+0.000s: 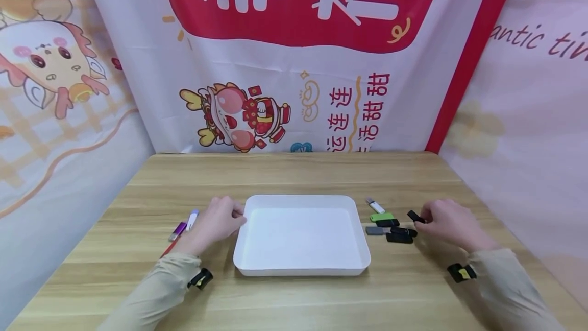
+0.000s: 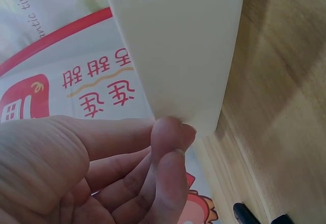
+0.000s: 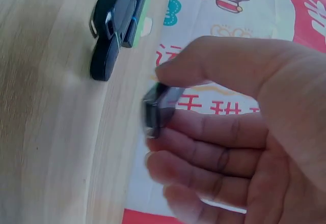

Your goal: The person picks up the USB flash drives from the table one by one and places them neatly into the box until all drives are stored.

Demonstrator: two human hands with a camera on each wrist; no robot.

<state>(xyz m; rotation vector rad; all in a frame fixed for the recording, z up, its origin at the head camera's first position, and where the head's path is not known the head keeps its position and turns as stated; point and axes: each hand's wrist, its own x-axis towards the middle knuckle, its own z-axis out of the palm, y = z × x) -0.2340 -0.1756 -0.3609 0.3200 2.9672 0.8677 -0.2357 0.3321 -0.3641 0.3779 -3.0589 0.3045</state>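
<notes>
You're pinching a black USB stick (image 1: 415, 216) in your right hand (image 1: 450, 222), its length running from ten to four o'clock, while the white tray (image 1: 300, 239) is lying at that hand's nine o'clock, beyond the loose sticks (image 1: 399, 238), your left hand (image 1: 218, 222) holding its opposite rim.

I lose part of the blurred black stick (image 3: 160, 107) behind the right fingers (image 3: 219, 127). The left sleeve (image 1: 156, 282) hides one end of a red strip (image 1: 168, 249) from me. My left wrist view's top edge crops the white tray (image 2: 178, 56).
</notes>
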